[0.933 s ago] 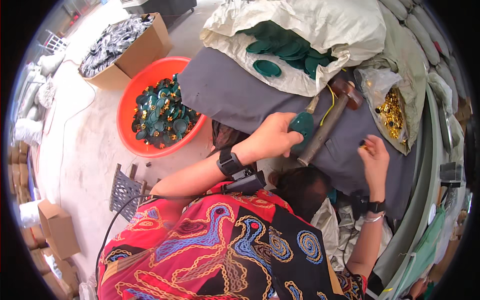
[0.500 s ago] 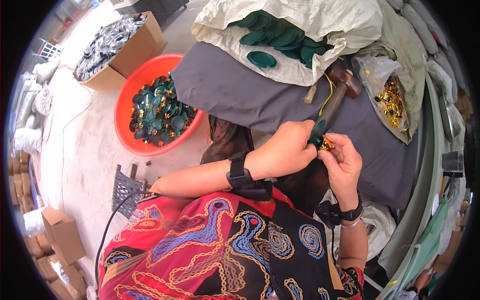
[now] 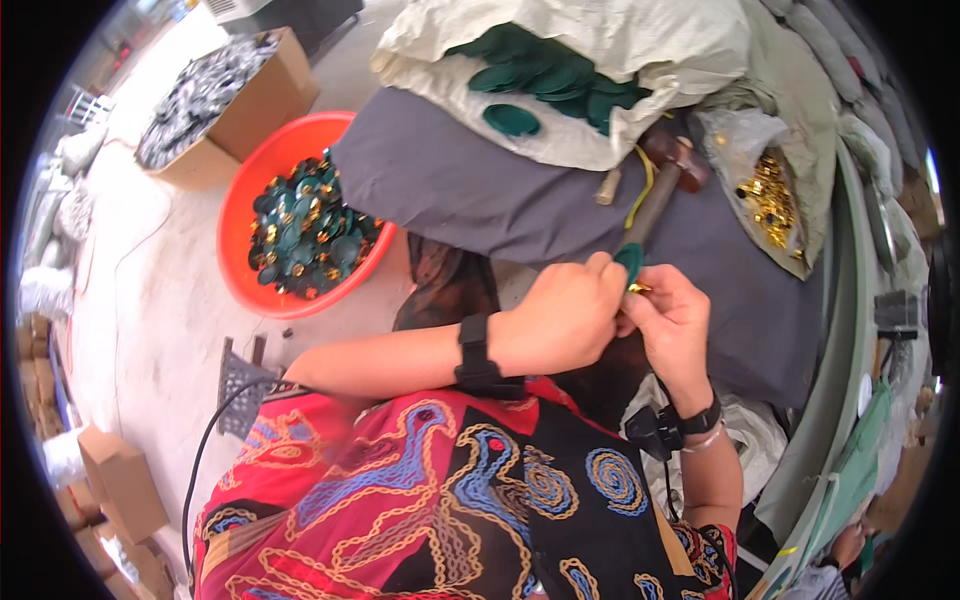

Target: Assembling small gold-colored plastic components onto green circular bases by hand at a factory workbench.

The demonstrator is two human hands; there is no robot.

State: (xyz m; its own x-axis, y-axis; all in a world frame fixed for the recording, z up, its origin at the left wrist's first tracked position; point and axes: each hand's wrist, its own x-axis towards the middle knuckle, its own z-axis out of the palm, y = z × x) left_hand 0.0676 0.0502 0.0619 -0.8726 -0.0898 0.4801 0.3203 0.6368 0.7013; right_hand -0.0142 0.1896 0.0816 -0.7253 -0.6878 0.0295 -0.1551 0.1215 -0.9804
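Note:
In front of me, above the grey cloth, my two hands meet. My left hand (image 3: 568, 315) is closed on a small dark green plastic dish (image 3: 628, 260), which stands tilted on edge above its fingertips. The fingers of my right hand (image 3: 675, 318) pinch a shiny gold piece (image 3: 639, 288) right against the dish's underside; most of it is covered by the fingers. Whether the two parts are joined cannot be seen. Just beyond the dish lies a mallet (image 3: 676, 160) with a brown head, its handle pointing toward my hands.
A white woven sack (image 3: 560, 148) of green dishes lies open on the grey cloth (image 3: 480, 165). To its right, a clear bag holds gold pieces (image 3: 770, 205). On the floor at left are an orange basin (image 3: 232, 245) of green-and-gold pieces and a cardboard box (image 3: 265, 100) of grey parts.
The green dish has turned, showing more of its round face. My right fingers have closed in, covering more of the gold piece. The whole view has shifted slightly.

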